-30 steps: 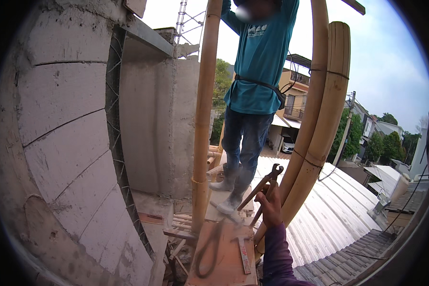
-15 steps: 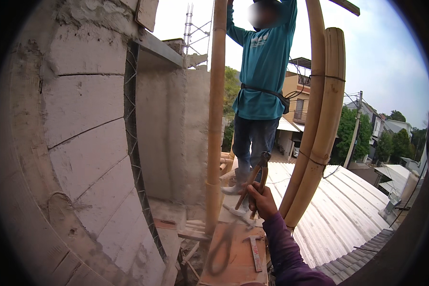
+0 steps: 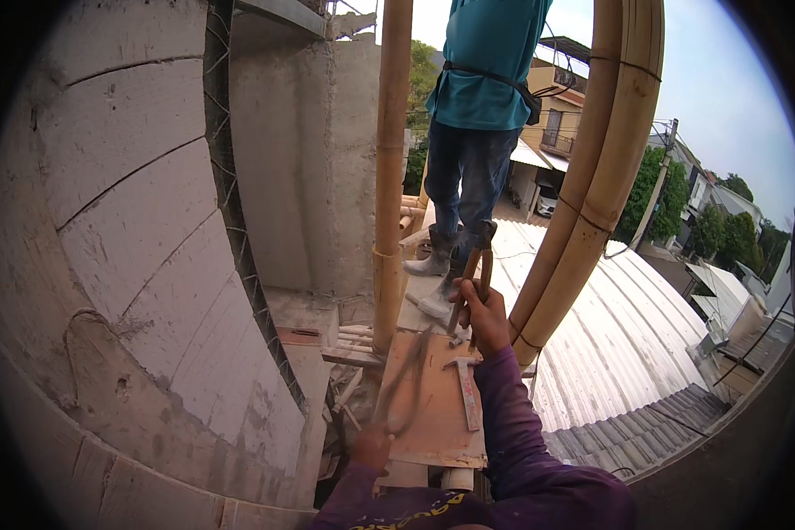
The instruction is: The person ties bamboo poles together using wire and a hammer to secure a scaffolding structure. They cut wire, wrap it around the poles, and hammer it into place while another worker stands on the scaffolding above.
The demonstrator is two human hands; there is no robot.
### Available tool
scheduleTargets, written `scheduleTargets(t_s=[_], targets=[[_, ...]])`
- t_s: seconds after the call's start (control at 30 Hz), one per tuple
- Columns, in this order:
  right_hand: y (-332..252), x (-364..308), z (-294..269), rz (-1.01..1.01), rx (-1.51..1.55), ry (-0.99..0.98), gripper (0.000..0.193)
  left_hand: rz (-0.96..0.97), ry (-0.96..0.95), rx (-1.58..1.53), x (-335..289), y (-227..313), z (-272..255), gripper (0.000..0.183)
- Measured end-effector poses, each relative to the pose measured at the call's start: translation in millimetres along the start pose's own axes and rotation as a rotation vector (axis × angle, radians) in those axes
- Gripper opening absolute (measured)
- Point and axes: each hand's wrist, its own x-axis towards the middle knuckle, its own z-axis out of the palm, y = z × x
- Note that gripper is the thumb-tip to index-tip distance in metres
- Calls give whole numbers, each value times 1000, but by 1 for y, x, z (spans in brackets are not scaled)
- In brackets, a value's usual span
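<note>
My right hand (image 3: pixel 484 311) is closed around the handles of a pair of pincers (image 3: pixel 475 272), its dark jaws pointing up. My left hand (image 3: pixel 374 447) is low over the near left edge of a reddish-brown board (image 3: pixel 437 415), closed at the near end of a dark loop of wire (image 3: pixel 418 371). The loop is blurred and stretches away over the board. A worn hammer (image 3: pixel 468 395) lies on the board's right side, its head toward the far end. Part of another metal tool (image 3: pixel 458 339) lies just beyond it, below my right hand.
A co-worker in a teal shirt (image 3: pixel 486 71) and boots stands on the planks ahead. Bamboo poles rise at a left upright (image 3: pixel 390 177) and a right bundle (image 3: pixel 605 177). A block wall (image 3: pixel 150 203) runs along the left. Corrugated roofing (image 3: pixel 592 309) lies below right.
My view has tipped downward, so the board and hammer appear higher. My left hand has come into sight at the wire loop. My right hand still grips the pincers.
</note>
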Motion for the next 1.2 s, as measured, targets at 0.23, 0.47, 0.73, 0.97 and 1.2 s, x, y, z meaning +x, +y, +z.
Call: scheduleTargets(t_s=[0.23, 0.47, 0.73, 0.97, 1.2], targets=[[164, -12, -61, 417, -607, 101, 27, -199, 10, -214, -16, -4, 3, 37], [258, -44, -60, 474, -1218, -99, 41, -347, 206, -29, 21, -51, 29, 46], [315, -40, -54, 718, -1230, -54, 39, -502, -30, 280, 69, -48, 51, 53], [293, -19, -40, 685, -1285, 27, 42, -499, 13, 351, 72, -35, 48, 39], [315, -33, -54, 577, -1387, -83, 36, -539, 91, 365, 76, -27, 66, 30]])
